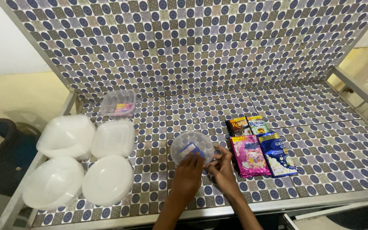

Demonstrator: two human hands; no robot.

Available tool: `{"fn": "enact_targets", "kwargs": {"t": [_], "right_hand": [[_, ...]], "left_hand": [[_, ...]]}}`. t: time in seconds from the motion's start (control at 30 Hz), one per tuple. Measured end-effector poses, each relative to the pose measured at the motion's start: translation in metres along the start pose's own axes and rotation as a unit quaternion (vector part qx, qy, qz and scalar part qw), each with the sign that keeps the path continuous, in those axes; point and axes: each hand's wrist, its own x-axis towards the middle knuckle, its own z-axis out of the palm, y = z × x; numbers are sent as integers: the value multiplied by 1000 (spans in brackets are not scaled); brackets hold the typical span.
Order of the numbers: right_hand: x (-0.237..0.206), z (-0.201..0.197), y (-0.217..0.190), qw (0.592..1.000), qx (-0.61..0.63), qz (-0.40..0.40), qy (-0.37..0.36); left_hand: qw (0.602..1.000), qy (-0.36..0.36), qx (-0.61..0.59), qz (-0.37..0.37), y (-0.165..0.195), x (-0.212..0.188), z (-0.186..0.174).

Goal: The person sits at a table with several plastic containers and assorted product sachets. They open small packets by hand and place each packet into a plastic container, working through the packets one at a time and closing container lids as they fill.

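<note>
Both hands are working at a round clear container on the patterned surface: left hand pressing its lid, right hand pinching something small beside it. Four sachets are lying unpacked nearby.

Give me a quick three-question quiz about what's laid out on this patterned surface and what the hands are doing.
1. How many sachets lie right of the right hand?
2. True or false: the left hand rests on the round clear container.
3. Which container at the far left holds something pink: A) the lidded square tub, B) the round white bowl?

Key: 1. Four: black, green-yellow, pink, blue. 2. True. 3. A.
</note>
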Motion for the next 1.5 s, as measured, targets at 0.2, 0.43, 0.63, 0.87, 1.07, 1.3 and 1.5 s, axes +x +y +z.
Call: {"fn": "enact_targets", "kwargs": {"t": [0.2, 0.43, 0.63, 0.87, 1.07, 1.3, 1.5], "right_hand": [[4, 0, 2, 1000, -12, -24, -6], [6, -14, 5, 998, 46, 20, -25], [4, -12, 5, 999, 5, -4, -41], [-1, -15, 1, 997, -12, -38, -60], [7, -24, 10, 997, 4, -10, -70], [16, -26, 5, 992, -84, 50, -82], [21, -30, -3, 978, -122, 105, -133]], "left_hand": [[998, 26, -38, -39, 7, 5, -5], [997, 29, -72, -18, 7, 1, -22], [998, 20, -63, 11, -3, 0, -21], [990, 3, -141, -29, 4, 7, -18], [980, 28, -189, -50, 6, 3, -19], [994, 14, -111, -6, -1, 1, -19], [965, 29, -199, -170, 10, 5, -20]]}}
